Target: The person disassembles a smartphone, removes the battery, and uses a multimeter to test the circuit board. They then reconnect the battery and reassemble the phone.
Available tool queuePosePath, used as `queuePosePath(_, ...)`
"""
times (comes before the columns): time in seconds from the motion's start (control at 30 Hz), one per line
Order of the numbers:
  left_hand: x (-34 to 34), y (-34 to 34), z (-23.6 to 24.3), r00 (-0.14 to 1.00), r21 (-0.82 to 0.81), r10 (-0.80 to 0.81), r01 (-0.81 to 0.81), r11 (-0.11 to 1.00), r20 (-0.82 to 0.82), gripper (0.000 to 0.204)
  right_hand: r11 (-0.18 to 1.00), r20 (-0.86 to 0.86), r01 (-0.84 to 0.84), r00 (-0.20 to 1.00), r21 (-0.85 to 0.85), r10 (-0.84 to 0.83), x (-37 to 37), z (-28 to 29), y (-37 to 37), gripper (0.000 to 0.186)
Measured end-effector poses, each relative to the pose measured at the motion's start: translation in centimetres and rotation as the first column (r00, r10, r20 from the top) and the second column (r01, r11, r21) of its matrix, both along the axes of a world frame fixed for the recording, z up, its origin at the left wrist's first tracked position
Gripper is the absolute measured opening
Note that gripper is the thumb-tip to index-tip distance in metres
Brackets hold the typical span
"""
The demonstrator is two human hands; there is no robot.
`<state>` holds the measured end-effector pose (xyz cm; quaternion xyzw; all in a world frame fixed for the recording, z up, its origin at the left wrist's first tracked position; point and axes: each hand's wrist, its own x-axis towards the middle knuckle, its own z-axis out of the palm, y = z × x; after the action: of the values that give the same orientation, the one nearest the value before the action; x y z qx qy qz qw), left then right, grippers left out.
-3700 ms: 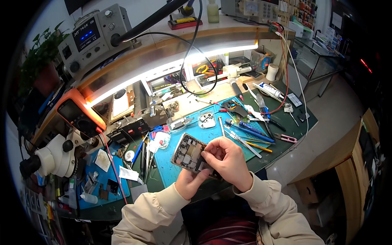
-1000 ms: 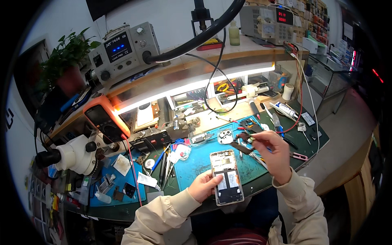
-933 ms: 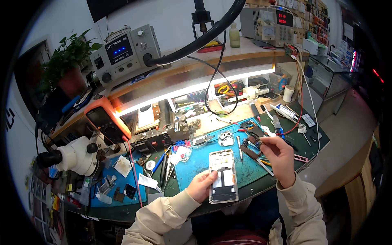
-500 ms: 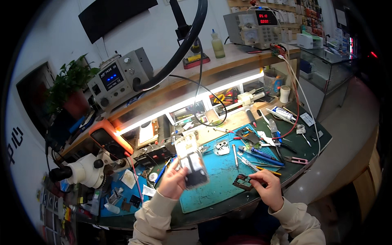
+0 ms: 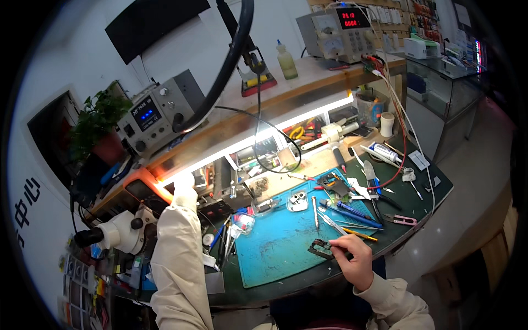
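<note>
Between thumb and fingers of my right hand (image 5: 355,262) is a small dark phone frame part (image 5: 319,249) with cut-outs. It is held just above the front right of the blue work mat (image 5: 269,261). My left arm reaches forward to the shelf under the bright lamp strip. My left hand (image 5: 185,186) is washed out by the glare there, so its fingers and anything in them cannot be made out. An orange multimeter (image 5: 144,187) stands just left of that hand.
Tweezers (image 5: 333,223), a blue pen-like tool (image 5: 352,212) and pliers (image 5: 374,206) lie right of the mat's middle. A white microscope (image 5: 118,231) stands at the left. Along the back runs a raised wooden shelf (image 5: 275,99) bearing a power supply (image 5: 341,36). A black hose (image 5: 234,60) arches overhead.
My left hand, which held an opened phone over the mat, has moved forward and left to the lit shelf. The phone no longer shows. My right hand keeps the dark frame part, moved slightly left.
</note>
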<state>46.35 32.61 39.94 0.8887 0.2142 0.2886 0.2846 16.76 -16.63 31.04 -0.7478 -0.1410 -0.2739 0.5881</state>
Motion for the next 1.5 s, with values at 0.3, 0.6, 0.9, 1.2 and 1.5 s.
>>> queuePosePath(0.3, -0.6, -0.8, -0.1, 0.840, 0.474, 0.345, -0.122, 0.872, -0.418, 0.048, 0.998, -0.107, 0.029, 0.994, 0.050, -0.023, 0.2, -0.1, 0.0, 0.019)
queuePosePath(0.6, -7.0, -5.1, -0.1, 1.000, 0.820, 0.026, -0.003, 0.572, -0.014, 0.050, 0.986, -0.240, -0.044, 0.967, 0.163, 0.082, 0.8, 0.5, 0.6, 0.027)
queuePosePath(0.9, -37.1, -17.4, -4.4, 0.699, 0.391, -0.713, 0.644, 0.658, 0.049, 0.032, 0.784, 0.182, -0.029, 0.967, -0.620, 0.180, 0.2, 2.0, 6.4, 0.026)
queuePosePath(1.2, -41.0, 2.5, -4.7, 0.989, 0.497, -0.028, -0.048, 0.866, 0.144, 0.061, 0.551, -0.178, -0.350, 0.923, -0.757, 0.342, 2.2, 5.2, 4.9, 0.070)
queuePosePath(1.5, -41.6, 11.6, -7.4, 0.990, 0.032, 0.139, -0.138, 0.990, -0.026, 0.099, 0.476, -0.309, -0.510, 0.844, -0.717, 0.438, 4.7, 5.8, 4.2, 0.063)
